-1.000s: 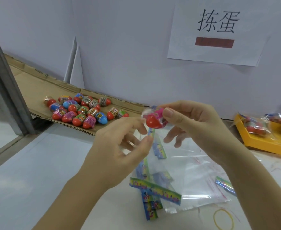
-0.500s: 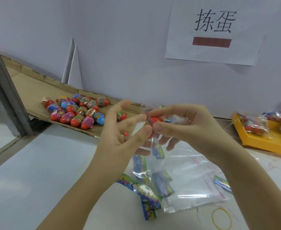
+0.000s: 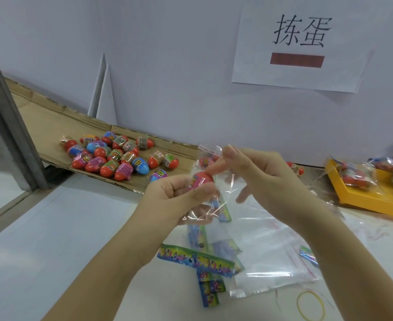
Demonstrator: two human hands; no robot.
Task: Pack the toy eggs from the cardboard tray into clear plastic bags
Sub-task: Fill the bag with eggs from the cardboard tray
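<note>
White tabletop (image 3: 63, 228) against a white wall (image 3: 167, 66): left hand (image 3: 174, 200), fingers curled, grips a red-and-pink toy egg (image 3: 201, 180) against a clear plastic bag (image 3: 225, 189); right hand (image 3: 265, 179) pinches the bag's upper edge, other fingers loosely spread. Beyond the left hand, loose eggs (image 3: 116, 158) lie on the cardboard tray (image 3: 52, 121).

The head view (wide-angle) looks forward and down, close over the left hand (image 3: 174, 200) and right hand (image 3: 265, 181).

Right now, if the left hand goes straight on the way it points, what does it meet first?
Probably the clear plastic bag pinched by the right hand; the left hand holds a toy egg beside it, though depth is unclear.
</note>
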